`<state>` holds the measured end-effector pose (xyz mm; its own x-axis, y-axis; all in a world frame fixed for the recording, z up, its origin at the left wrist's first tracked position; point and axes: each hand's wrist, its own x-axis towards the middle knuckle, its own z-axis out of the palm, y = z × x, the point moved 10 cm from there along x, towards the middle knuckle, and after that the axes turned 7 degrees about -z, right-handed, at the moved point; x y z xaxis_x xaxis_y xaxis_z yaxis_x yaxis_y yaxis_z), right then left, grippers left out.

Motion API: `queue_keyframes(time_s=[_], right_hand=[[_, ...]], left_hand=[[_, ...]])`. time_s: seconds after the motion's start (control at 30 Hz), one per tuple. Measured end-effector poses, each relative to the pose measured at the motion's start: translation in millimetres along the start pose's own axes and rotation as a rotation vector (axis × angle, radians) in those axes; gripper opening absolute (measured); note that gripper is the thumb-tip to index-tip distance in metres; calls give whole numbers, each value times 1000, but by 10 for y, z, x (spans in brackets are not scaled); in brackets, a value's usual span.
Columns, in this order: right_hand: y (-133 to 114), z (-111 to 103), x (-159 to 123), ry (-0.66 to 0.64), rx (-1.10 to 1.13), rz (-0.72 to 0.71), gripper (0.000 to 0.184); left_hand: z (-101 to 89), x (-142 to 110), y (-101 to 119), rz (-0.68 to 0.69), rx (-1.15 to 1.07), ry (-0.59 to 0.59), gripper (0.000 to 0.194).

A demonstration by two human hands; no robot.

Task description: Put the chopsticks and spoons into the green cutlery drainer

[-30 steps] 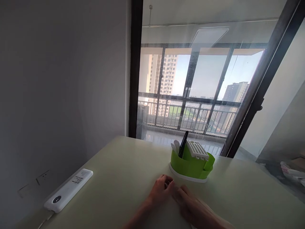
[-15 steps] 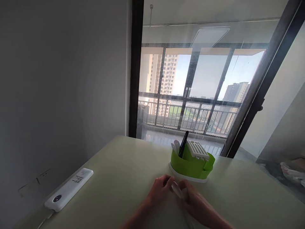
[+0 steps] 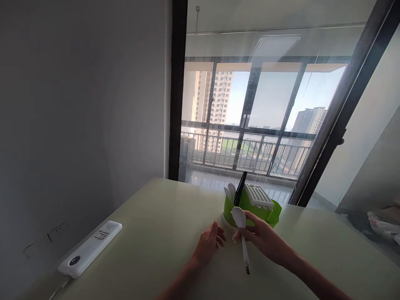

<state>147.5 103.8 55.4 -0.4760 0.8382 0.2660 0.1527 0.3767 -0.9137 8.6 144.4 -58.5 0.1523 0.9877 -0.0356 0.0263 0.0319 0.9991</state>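
A white spoon (image 3: 239,217) is pinched in my right hand (image 3: 258,233), its bowl up and its handle pointing down toward me, with dark markings near the handle's end. Just left of it, my left hand (image 3: 210,242) rests by the tabletop, fingers loosely curled and apart, with no clear object in it. Behind both hands stands a green utensil holder (image 3: 229,210) on a white base, partly hidden by my right hand and the spoon. White spoons (image 3: 230,191) and a black, slender utensil (image 3: 240,189) stand in its left part.
A slotted white piece (image 3: 258,196) sits on the holder's right part. At the table's left edge lies a long white power strip or similar device (image 3: 93,246) with a cable. The pale table (image 3: 156,233) ends at a grey wall and a glass door (image 3: 250,104).
My right hand has lifted the spoon away from my left hand, up and forward in front of the holder. My left hand has let go and its fingers have loosened.
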Motion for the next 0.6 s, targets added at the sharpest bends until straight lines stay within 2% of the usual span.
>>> queue_keyframes(time_s=[0.27,0.47,0.6], right_hand=[[-781,-660,221,334,-522,-208,42],[-1006,-1008,360,568,-673,-322,36],[-989,-1042,504,608,-711,-369,44]], left_hand=[[29,30,-74,17,65,-10,81],[41,-9,-31,18,82,-13,84],[42,-7,-27,24,98,-12,84]])
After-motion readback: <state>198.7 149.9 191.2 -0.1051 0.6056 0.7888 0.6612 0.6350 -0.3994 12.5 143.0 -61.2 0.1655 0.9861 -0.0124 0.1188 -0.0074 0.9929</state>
